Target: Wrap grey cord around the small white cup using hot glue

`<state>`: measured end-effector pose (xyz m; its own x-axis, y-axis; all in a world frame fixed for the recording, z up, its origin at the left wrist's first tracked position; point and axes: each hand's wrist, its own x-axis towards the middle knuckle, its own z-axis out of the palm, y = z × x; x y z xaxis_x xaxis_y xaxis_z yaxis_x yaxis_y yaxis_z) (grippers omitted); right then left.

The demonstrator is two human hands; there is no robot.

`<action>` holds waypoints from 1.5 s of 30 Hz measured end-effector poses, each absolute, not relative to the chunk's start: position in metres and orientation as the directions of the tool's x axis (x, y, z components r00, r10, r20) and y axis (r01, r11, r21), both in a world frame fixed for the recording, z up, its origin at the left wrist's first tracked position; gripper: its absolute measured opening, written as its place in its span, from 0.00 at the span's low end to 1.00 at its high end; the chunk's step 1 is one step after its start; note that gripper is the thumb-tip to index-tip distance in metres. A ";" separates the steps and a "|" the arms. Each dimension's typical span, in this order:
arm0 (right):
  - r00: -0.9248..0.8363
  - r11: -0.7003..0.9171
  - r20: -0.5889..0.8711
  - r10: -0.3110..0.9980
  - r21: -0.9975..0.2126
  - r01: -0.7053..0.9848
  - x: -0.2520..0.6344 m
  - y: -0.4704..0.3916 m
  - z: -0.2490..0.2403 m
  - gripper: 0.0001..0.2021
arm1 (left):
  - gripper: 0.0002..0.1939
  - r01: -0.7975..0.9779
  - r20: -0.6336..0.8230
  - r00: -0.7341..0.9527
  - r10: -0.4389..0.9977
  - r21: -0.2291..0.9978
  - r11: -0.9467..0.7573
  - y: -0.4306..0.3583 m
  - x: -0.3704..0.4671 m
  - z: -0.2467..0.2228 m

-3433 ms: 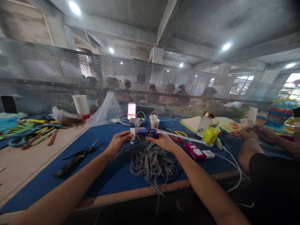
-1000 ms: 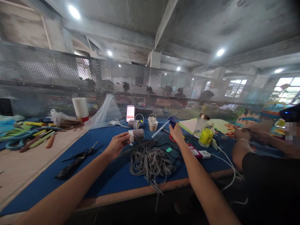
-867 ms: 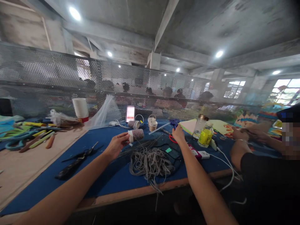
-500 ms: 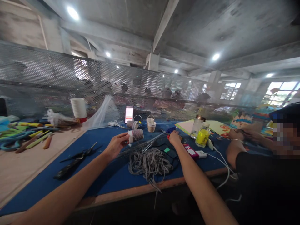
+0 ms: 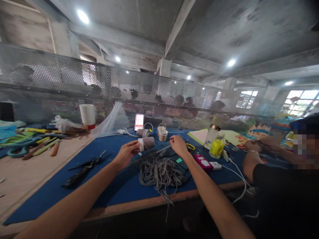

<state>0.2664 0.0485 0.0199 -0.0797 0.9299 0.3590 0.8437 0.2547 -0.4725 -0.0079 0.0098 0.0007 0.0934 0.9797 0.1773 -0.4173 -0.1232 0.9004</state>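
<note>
My left hand (image 5: 128, 151) grips the white end of a small paper cup (image 5: 149, 142) wrapped in greyish cord, held on its side above the table. To the right, my right hand (image 5: 178, 145) is closed, fingertips pointing left toward the cup; whatever they pinch is too small to make out. Just right of that hand lies a yellow scissor handle (image 5: 190, 147). Below and between my hands is a loose heap of grey cord (image 5: 161, 174). Behind them stand a small cup with a handle (image 5: 162, 134) and another cord-wrapped piece (image 5: 143, 133).
Dark-handled pliers (image 5: 86, 169) lie at left, near tools and a stack of paper cups (image 5: 87, 116). A lit phone (image 5: 139, 122) leans at the back. At right are a yellow glue bottle (image 5: 217, 146), a magenta box (image 5: 203, 162), a white cable (image 5: 236, 167) and a co-worker's arm (image 5: 251, 164).
My right hand has moved left, away from the scissors, toward the wrapped cup, uncovering the yellow handle. My left hand still holds the cup. The whole view has shifted slightly.
</note>
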 end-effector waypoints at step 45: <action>-0.292 0.816 0.796 0.530 -0.386 0.430 0.183 0.024 0.033 0.06 | 0.17 -0.054 0.243 0.321 0.915 0.970 -0.238 -0.004 0.004 0.000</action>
